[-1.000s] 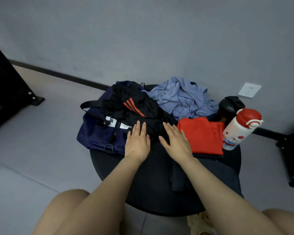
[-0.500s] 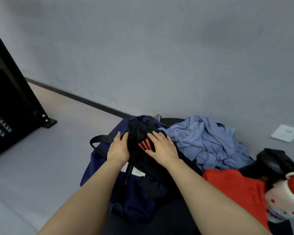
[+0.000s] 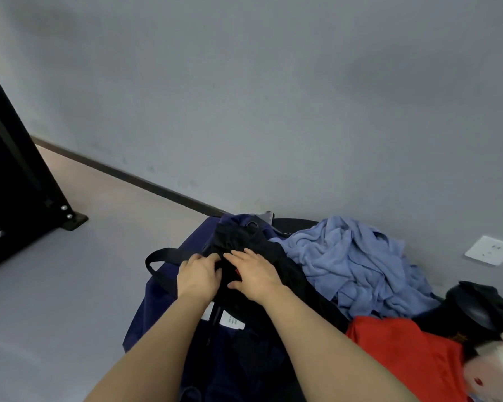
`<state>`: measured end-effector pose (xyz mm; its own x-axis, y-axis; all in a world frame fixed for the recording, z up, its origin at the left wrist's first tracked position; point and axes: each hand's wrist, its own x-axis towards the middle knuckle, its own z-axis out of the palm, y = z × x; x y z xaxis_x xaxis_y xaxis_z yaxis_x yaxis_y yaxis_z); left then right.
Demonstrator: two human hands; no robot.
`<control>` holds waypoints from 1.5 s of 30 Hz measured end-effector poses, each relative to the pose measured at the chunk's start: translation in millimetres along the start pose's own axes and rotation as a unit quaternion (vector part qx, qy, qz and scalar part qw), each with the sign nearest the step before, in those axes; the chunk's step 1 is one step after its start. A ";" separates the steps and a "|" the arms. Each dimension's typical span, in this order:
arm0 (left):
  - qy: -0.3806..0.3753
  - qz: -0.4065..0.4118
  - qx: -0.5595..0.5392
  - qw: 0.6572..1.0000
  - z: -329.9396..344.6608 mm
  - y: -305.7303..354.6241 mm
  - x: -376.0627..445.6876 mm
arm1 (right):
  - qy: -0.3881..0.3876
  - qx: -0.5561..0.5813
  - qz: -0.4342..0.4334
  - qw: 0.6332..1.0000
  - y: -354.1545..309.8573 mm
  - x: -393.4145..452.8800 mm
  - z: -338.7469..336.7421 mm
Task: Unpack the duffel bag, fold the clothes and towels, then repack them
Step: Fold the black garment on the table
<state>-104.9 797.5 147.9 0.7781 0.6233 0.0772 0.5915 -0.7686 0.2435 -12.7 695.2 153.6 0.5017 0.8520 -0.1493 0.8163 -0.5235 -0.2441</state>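
Currently both hands, left hand (image 3: 198, 275) and right hand (image 3: 254, 272), press side by side, fingers curled loosely into the black garment (image 3: 244, 242) atop the navy duffel bag (image 3: 157, 309); firm grip uncertain.

We are in a bare indoor room, its use unclear: a plain grey wall (image 3: 273, 97) with a dark skirting board (image 3: 134, 178), a socket (image 3: 491, 250) at 3 o'clock, a black metal stand (image 3: 15, 181) at 9 o'clock.
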 end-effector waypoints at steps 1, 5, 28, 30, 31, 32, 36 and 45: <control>0.014 0.013 -0.005 1.000 -5.5 3.1 -0.8 | 0.018 0.005 0.007 1.000 -0.5 -3.0 -5.0; -0.018 0.058 -0.050 0.997 -36.0 21.0 -5.8 | 0.088 0.038 0.029 0.995 -7.9 -21.4 -33.3; -0.067 0.138 -0.316 0.936 -272.9 117.8 -76.2 | 0.336 0.266 0.084 0.900 -46.7 -178.1 -255.7; -0.052 0.148 -0.325 0.933 -289.6 124.6 -85.2 | 0.354 0.264 0.079 0.894 -53.4 -192.4 -272.1; -0.037 0.151 -0.333 0.930 -297.8 127.9 -89.6 | 0.362 0.264 0.077 0.891 -56.5 -199.0 -280.1; -0.024 0.151 -0.342 0.927 -306.4 131.2 -93.5 | 0.370 0.263 0.075 0.888 -59.3 -205.7 -288.5; 0.007 0.163 -0.366 0.916 -341.9 142.4 -107.9 | 0.393 0.262 0.066 0.879 -67.9 -229.9 -319.3; 0.025 0.197 -0.381 0.903 -399.1 160.4 -132.0 | 0.409 0.291 0.032 0.864 -84.3 -272.9 -363.7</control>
<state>-197.0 649.3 562.7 0.8744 0.3436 0.3426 -0.0618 -0.6216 0.7809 -114.4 506.5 563.4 0.7697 0.4106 0.4888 0.6162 -0.2778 -0.7370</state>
